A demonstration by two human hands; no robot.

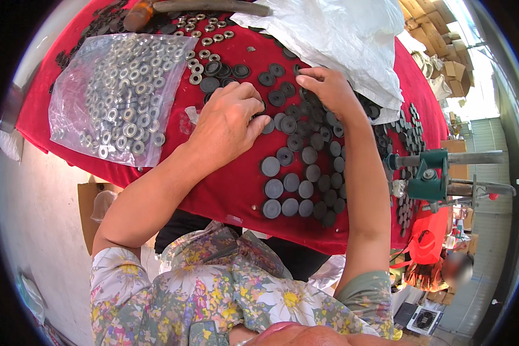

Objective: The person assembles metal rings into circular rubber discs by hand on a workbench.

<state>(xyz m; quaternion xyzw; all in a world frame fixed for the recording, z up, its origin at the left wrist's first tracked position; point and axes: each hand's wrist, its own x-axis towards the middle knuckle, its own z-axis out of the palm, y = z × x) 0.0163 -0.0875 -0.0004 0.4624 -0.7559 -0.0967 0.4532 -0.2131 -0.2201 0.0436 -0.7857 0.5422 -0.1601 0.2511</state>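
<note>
Black discs [297, 187] spread on red cloth [225, 184]; left hand [228, 124] and right hand [326, 86] curled over them, grip unclear. Clear bag [118, 95] of metal rings laid far left; white bag [340, 34] behind.

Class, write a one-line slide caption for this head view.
Both hands, left and right, sort dark round discs on a red cloth.

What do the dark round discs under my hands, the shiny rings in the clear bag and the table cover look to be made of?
Dark discs: matte grey-black with no glare, likely rubber or plastic; cannot tell which.
Rings: bright silvery glints, apparently polished metal, possibly bearings.
Clear bag: thin, wrinkled, see-through plastic film.
Table cover: red, soft and dull, seemingly cloth.
Left hand and right hand rest on the discs.
</note>
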